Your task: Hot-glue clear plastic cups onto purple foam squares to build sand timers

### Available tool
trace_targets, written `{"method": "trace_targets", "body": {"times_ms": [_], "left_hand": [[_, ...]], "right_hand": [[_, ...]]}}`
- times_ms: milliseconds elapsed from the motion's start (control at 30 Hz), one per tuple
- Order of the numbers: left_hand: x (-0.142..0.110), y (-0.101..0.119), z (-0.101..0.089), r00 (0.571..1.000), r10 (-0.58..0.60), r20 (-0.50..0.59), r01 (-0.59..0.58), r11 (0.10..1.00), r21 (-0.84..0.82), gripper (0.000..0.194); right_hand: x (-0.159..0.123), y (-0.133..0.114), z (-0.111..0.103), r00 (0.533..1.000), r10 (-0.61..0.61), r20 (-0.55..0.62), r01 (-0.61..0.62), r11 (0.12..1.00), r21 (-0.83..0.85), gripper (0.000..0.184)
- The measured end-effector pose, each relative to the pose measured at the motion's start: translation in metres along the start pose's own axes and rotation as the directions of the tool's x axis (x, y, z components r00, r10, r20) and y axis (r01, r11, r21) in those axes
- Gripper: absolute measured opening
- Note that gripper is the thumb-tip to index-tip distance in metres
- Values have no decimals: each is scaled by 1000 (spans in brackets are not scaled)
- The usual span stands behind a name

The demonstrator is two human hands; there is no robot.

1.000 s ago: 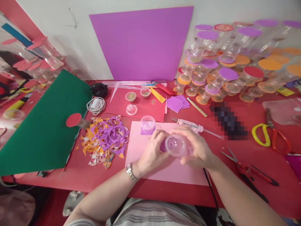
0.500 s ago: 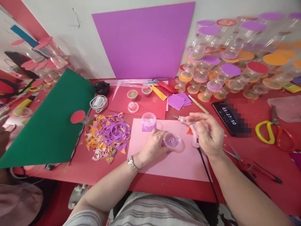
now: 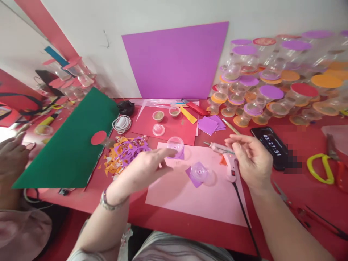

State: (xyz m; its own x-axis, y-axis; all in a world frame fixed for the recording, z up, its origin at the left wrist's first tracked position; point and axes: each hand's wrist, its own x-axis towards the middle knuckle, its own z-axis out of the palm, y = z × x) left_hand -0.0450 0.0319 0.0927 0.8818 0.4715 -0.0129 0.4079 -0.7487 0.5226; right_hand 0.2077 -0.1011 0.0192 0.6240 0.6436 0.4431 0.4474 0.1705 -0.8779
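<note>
My left hand (image 3: 145, 166), open with thumb and fingers apart, reaches over the pink sheet (image 3: 168, 195) beside a clear plastic cup (image 3: 176, 143) on a purple square. Its fingertips overlap the near side of that cup; whether they touch it I cannot tell. A second clear cup (image 3: 199, 171) stands on another purple square (image 3: 197, 183) at the middle of the sheet. My right hand (image 3: 252, 159) hovers by the pink glue gun (image 3: 231, 168), its fingers loosely bent and apart, with nothing visible in them. The glue gun lies with its nozzle toward the left.
Paper scraps (image 3: 122, 154) lie at left, before a green board (image 3: 73, 148). Clear hourglass-shaped cup pairs (image 3: 254, 98) are stacked at right behind a phone (image 3: 269, 146) and scissors (image 3: 320, 170). Purple squares (image 3: 208, 125) lie behind the sheet. Another person's hand (image 3: 13, 152) is at far left.
My left hand has let go of the middle cup, now standing on its purple square, and moved left toward the other cup. My right hand stays near the glue gun. The view has shifted.
</note>
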Motion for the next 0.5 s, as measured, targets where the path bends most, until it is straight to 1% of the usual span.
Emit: {"method": "trace_targets", "body": {"times_ms": [67,100,133,200,233,267,300,333,367,433,500], "left_hand": [[17,-14,-19,992,-62,-106,65,998,22,26],[30,-24,-27,984,-94,-154,104,993,55,28],[45,-34,-33,977,-102,-189,122,988,96,28],[79,-54,-40,973,-94,-213,139,969,206,29],[96,-64,-42,966,-90,-244,155,952,263,32],[112,-72,-41,966,-84,-246,160,938,308,37],[128,-79,-39,973,-77,-220,152,925,348,43],[141,-84,-36,979,-84,-183,151,910,386,47],[153,-88,-32,983,-108,-145,160,895,417,49],[169,-92,-23,987,-144,-70,160,879,448,54],[179,-93,-15,987,-150,-60,161,880,446,57]], "right_hand": [[7,-2,-5,998,14,62,-11,999,-51,20],[13,-2,-6,993,21,117,-10,995,-94,20],[20,-3,-7,983,23,183,4,989,-145,20],[38,-3,-5,946,-1,325,85,966,-245,20],[49,-1,-1,920,-13,392,136,948,-288,20],[61,1,5,892,-23,452,189,926,-327,19],[73,4,13,864,-29,503,242,900,-363,18],[86,8,22,848,-25,529,280,869,-408,17],[98,12,33,833,5,553,303,833,-463,17],[120,22,55,801,163,577,294,732,-615,21],[136,32,76,795,201,572,299,691,-658,23]]}}
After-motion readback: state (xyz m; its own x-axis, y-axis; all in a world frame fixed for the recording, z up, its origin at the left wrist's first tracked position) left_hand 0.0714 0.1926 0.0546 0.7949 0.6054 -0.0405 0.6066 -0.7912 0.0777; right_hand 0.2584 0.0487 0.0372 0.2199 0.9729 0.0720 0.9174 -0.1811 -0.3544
